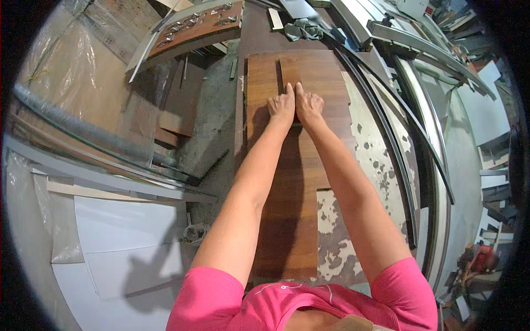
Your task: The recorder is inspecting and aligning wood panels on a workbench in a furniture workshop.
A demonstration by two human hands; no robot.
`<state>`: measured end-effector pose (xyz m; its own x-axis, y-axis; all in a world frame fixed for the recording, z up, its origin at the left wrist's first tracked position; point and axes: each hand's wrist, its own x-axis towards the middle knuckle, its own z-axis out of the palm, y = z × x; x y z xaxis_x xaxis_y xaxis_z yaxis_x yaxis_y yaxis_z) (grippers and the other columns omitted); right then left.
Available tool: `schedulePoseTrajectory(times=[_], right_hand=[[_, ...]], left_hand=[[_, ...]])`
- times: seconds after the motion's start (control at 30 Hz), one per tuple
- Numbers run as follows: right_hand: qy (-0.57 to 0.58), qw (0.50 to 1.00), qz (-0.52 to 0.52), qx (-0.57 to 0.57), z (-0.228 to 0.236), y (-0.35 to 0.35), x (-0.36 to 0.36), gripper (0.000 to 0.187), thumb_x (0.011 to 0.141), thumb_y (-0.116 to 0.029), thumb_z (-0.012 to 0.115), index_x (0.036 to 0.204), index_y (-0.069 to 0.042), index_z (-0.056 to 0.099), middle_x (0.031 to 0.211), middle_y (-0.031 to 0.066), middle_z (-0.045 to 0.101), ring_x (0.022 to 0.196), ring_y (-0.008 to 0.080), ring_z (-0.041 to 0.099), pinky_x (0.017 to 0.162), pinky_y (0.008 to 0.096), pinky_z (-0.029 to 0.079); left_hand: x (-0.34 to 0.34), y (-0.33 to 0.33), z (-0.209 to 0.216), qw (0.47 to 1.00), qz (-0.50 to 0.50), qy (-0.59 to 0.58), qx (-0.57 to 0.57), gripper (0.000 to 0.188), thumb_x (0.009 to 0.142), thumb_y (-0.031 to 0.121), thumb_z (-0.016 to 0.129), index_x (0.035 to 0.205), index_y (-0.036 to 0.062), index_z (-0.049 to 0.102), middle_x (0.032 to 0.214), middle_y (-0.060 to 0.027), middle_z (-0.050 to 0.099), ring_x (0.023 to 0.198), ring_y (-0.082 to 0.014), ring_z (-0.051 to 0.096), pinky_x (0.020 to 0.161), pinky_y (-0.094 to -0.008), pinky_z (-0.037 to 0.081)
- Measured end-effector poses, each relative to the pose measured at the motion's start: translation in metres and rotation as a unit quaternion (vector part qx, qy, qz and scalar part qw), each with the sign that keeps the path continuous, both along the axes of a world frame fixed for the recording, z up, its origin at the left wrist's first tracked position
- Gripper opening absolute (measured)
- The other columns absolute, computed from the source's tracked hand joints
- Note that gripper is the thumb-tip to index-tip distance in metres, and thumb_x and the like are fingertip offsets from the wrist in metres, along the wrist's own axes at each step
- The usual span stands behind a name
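Note:
My left hand (pixel 282 106) and my right hand (pixel 310 106) are side by side over a stack of brown wood-grain boards (pixel 287 220). On each hand the inner digit stretches forward and the other fingers curl in. Whatever the curled fingers hold, if anything, is hidden beneath them. Just ahead, a dark narrow slot or edge (pixel 279 70) runs along the wood surface. Both arms are stretched out, and a dark shadow falls on the board between them.
At right lie a patchy, peeling board (pixel 381 151) and long black strips (pixel 395 140). Beyond runs a metal rail (pixel 430 116). A crumpled cloth (pixel 303 30) sits at the far end. A board with metal fittings (pixel 193 27) stands far left; white panels (pixel 132 237) are near left.

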<state>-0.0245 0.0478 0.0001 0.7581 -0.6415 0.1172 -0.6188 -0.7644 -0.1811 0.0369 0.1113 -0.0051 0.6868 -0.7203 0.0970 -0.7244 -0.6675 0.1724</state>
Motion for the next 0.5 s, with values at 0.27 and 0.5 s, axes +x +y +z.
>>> schedulePoseTrajectory(times=[0.27, 0.5], right_hand=[[-0.102, 0.992, -0.007, -0.069, -0.008, -0.044, 0.065, 0.032, 0.083, -0.021, 0.046, 0.113, -0.013, 0.047, 0.072, 0.0160, 0.063, 0.068, 0.0321, 0.063, 0.057, 0.0406, 0.049], [-0.065, 0.992, -0.046, -0.096, -0.015, -0.033, 0.052, 0.041, 0.087, -0.026, 0.043, 0.127, -0.017, 0.039, 0.084, 0.0149, 0.063, 0.079, 0.0296, 0.062, 0.067, 0.0409, 0.047]], left_hand=[[0.065, -0.051, 0.003, 0.997, 0.056, 0.026, -0.047, 0.036, 0.090, 0.020, 0.036, 0.125, 0.0110, 0.040, 0.094, -0.0200, 0.062, 0.091, -0.0321, 0.060, 0.080, -0.0448, 0.041], [0.053, -0.038, -0.003, 0.998, 0.035, 0.041, -0.031, 0.037, 0.092, 0.030, 0.035, 0.125, 0.0150, 0.039, 0.094, -0.0199, 0.062, 0.090, -0.0344, 0.059, 0.081, -0.0465, 0.040]])
